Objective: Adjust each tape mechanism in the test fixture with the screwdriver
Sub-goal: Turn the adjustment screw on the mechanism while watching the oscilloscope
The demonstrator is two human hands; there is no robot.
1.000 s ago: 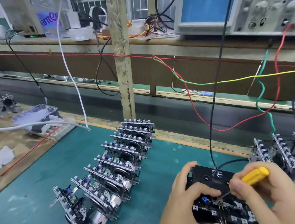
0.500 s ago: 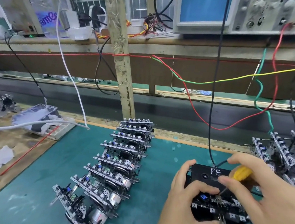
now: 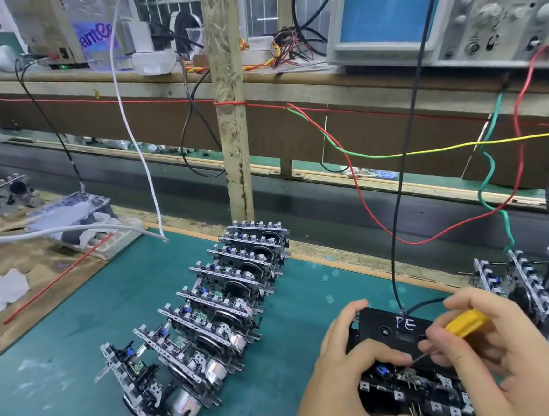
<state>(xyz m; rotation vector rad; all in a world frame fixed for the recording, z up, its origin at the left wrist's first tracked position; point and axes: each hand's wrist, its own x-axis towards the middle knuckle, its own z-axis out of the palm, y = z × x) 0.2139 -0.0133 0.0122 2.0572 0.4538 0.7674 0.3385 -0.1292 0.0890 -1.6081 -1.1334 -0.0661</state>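
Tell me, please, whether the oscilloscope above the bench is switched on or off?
On: the oscilloscope has a lit blue screen with a wavy green trace across its top.

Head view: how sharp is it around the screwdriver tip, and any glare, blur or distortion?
Head view: the yellow-handled screwdriver and black test fixture are fairly sharp, its thin tip small; metal motor cans in the row of tape mechanisms show glare; bottom edge blurs; wide-angle lens bends the wooden shelf.
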